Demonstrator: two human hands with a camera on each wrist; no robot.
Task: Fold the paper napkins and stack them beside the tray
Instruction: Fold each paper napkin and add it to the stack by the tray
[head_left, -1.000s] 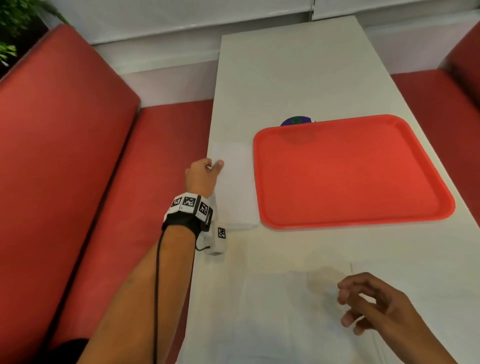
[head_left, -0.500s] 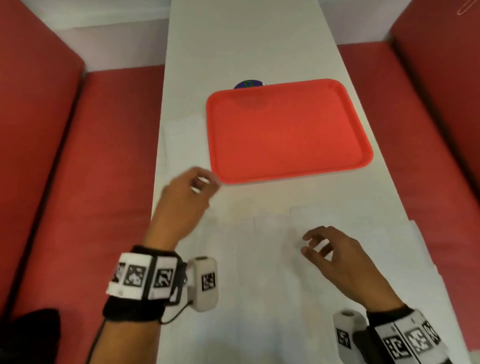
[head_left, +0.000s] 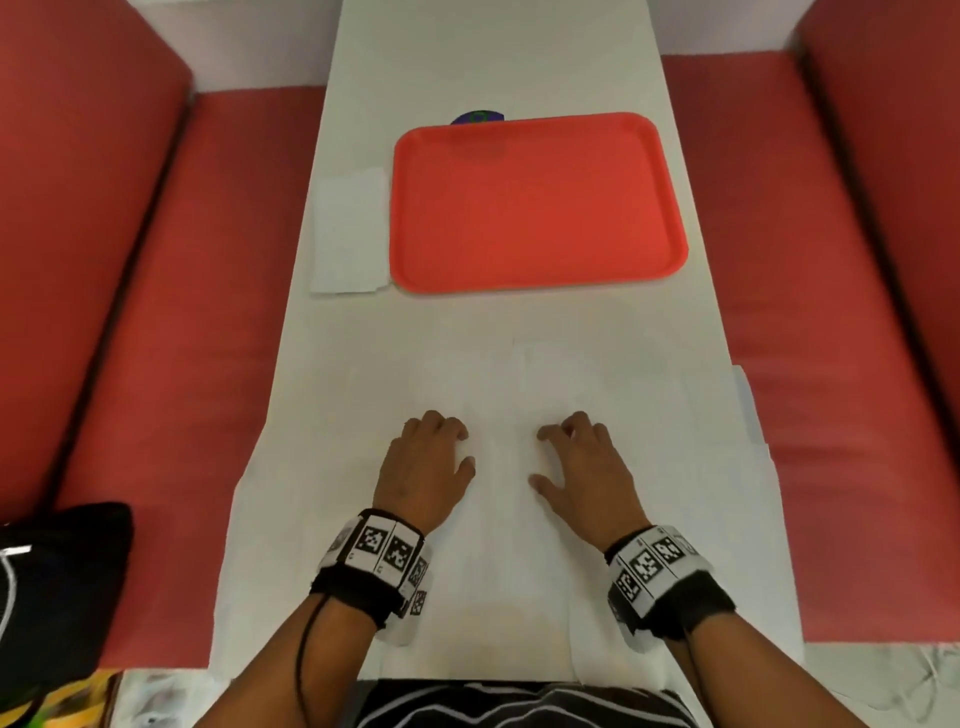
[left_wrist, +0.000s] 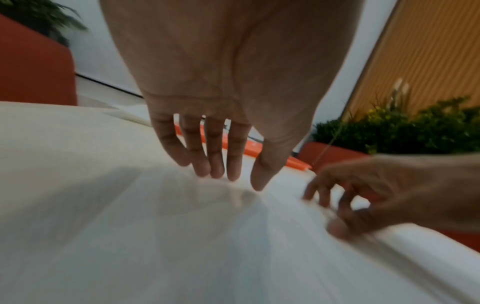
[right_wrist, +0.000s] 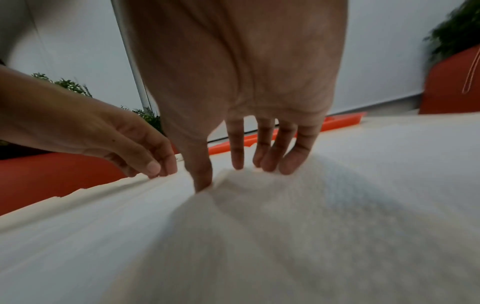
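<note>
A red tray (head_left: 535, 202) lies in the middle of the white table (head_left: 493, 67). A small stack of folded white napkins (head_left: 348, 234) sits flush against its left side. Unfolded white napkins (head_left: 498, 545) cover the near end of the table, overlapping one another. My left hand (head_left: 452, 441) and right hand (head_left: 550, 452) rest palm down on them, side by side and a short gap apart. In the left wrist view the left hand (left_wrist: 233, 179) touches the paper with its fingertips (left_wrist: 215, 172). In the right wrist view the right hand (right_wrist: 228, 174) presses thumb and fingertips (right_wrist: 262, 164) onto a slightly raised sheet (right_wrist: 285, 205).
Red padded benches (head_left: 197, 312) run along both long sides of the table. A black bag (head_left: 62, 582) lies on the left bench near me. A small purple round thing (head_left: 478, 117) peeks out behind the tray's far edge. Some napkins overhang the right table edge (head_left: 748, 410).
My left hand has drawn back from the folded stack beside the tray to the near napkins. The right hand has come down flat onto the paper beside it.
</note>
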